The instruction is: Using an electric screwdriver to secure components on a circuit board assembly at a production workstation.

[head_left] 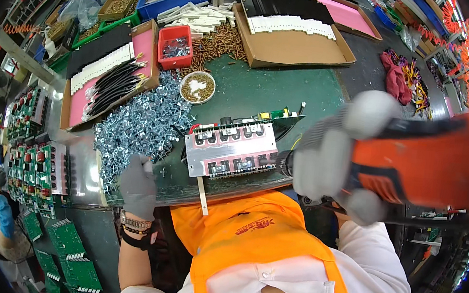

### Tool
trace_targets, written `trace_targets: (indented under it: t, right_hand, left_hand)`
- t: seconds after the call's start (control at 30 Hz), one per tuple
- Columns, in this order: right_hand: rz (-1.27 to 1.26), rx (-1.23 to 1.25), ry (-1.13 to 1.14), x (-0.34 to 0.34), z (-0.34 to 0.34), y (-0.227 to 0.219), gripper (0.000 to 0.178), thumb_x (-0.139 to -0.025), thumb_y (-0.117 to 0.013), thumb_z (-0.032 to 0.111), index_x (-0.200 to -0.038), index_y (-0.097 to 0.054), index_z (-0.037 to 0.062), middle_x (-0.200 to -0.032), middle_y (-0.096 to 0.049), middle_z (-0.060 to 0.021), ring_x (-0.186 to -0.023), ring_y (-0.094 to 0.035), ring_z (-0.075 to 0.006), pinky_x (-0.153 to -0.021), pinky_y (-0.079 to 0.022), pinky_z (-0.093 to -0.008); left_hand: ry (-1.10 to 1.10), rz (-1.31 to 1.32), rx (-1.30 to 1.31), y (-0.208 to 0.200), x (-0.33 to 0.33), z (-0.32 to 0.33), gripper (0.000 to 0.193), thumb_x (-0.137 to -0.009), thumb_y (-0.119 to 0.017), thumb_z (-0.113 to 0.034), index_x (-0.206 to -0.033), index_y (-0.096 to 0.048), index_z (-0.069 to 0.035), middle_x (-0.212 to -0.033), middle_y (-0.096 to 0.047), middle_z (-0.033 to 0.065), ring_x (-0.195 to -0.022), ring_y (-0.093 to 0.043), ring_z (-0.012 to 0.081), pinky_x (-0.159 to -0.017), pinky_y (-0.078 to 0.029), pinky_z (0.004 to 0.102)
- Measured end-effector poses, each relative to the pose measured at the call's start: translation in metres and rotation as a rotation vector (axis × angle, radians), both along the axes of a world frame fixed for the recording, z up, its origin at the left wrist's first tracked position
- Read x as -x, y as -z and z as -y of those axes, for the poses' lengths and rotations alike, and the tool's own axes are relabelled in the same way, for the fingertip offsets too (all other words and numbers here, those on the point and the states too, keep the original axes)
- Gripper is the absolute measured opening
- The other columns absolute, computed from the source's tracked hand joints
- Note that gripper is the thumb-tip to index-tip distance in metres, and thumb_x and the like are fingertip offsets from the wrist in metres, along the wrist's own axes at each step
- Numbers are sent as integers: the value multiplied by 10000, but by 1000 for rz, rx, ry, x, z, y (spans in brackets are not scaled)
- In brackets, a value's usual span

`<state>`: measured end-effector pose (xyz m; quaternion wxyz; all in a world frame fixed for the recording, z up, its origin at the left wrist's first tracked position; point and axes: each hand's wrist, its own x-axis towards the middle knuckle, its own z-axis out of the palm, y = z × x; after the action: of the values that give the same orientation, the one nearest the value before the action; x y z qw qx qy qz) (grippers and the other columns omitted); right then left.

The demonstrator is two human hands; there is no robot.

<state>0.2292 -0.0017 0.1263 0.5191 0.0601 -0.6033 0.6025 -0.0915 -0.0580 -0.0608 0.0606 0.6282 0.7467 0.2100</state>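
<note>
My right hand, in a grey glove, grips an orange power screwdriver held close to the camera, its black tip next to the right edge of a circuit board with a metal plate. The board lies at the near edge of the green work mat. My left hand, also gloved, rests at the near edge of a heap of small shiny metal clips, fingers curled; whether it holds a clip is hidden.
A small bowl of brass parts, a red bin and loose brass pieces sit beyond the board. Cardboard trays line the back. Green circuit boards are stacked at lower left, near another person's blue sleeve.
</note>
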Motion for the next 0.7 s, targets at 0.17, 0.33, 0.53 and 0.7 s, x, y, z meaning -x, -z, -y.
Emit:
trace_targets:
  t: [0.17,0.33,0.53,0.7]
  right_hand:
    - [-102,35,44,3,5,3,576,-811,-761,136,-1228,-376,38,-686,-596,-70,-470,-564,-179,-426,-507,-315]
    - [-285,-21,46,0,18,-10,535,-848,-729,149,-1235,-370,57,-671,-599,-63,-436,-564,-169,-391,-513,-301]
    - [-144,-135,-54,-6,21,-12,493,-840,-734,138,-1172,-372,91,-717,-640,-97,-476,-620,-195,-440,-560,-313]
    - [-237,-152,37,-4,25,-6,493,-836,-734,129,-1177,-379,93,-710,-640,-97,-476,-620,-197,-438,-560,-315]
  left_hand:
    - [13,709,35,-45,-8,-8,248,-894,-585,-85,-1130,-567,-11,-813,-642,47,-700,-601,152,-587,-474,267]
    - [274,1373,314,-91,-65,6,317,-859,-608,-96,-1146,-591,37,-887,-649,85,-723,-595,121,-664,-501,244]
    - [317,1512,608,-100,-106,5,319,-893,-547,-42,-1195,-579,54,-961,-661,117,-781,-616,130,-707,-513,240]
    - [279,1516,643,-98,-108,5,286,-887,-551,-61,-1144,-585,60,-938,-656,106,-762,-604,118,-690,-505,234]
